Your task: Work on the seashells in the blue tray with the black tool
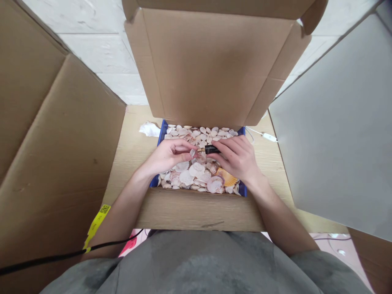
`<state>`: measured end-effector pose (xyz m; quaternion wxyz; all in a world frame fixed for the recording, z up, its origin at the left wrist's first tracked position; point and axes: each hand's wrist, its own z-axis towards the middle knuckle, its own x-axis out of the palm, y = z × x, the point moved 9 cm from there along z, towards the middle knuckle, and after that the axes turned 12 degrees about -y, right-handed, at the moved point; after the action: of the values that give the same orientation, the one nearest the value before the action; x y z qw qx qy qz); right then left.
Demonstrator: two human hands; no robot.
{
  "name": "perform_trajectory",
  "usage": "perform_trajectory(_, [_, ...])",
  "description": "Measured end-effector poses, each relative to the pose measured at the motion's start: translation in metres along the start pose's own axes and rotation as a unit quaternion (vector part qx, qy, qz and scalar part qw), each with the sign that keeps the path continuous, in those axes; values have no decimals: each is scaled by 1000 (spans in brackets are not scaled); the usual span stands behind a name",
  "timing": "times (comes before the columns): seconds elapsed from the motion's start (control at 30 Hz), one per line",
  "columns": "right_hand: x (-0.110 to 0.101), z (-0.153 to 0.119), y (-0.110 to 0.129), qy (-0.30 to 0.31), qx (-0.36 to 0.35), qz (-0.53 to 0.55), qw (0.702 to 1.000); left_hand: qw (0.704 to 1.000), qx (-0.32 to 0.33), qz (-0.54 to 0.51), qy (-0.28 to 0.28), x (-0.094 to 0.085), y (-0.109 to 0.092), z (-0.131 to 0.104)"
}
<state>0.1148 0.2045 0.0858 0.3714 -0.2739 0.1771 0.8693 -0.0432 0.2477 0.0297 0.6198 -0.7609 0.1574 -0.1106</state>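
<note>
My left hand (171,155) comes in from the left over a box of seashells. Its thumb and fingers pinch a small pale shell (192,153). My right hand (237,157) is closed round a short black cylindrical tool with a thin brass-coloured tip (210,149). The tip points left at the small shell; whether they touch I cannot tell. Beneath both hands lie many white and pinkish seashells (196,169), filling the open box. An orange scallop shell (226,177) rests among them under my right wrist.
The box's cardboard lid (214,65) stands upright behind the shells. A crumpled white piece (150,129) lies left of the box, and a white cable with an inline switch (269,137) lies right. Cardboard (61,122) and a grey panel (333,122) flank the wooden table (196,210). A black cable (61,257) crosses my left forearm.
</note>
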Motion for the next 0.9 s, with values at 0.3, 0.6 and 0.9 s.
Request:
perform_trajectory(0.3, [1, 1, 1, 9, 8, 0, 1000, 1000, 5, -3, 2, 2, -1, 0])
perform_trajectory(0.6, [-8, 5, 5, -26, -7, 0, 1000, 1000, 1, 7, 7, 4, -2, 0])
perform_trajectory(0.9, [17, -2, 1, 89, 27, 5, 996, 1000, -17, -3, 4, 4, 1, 1])
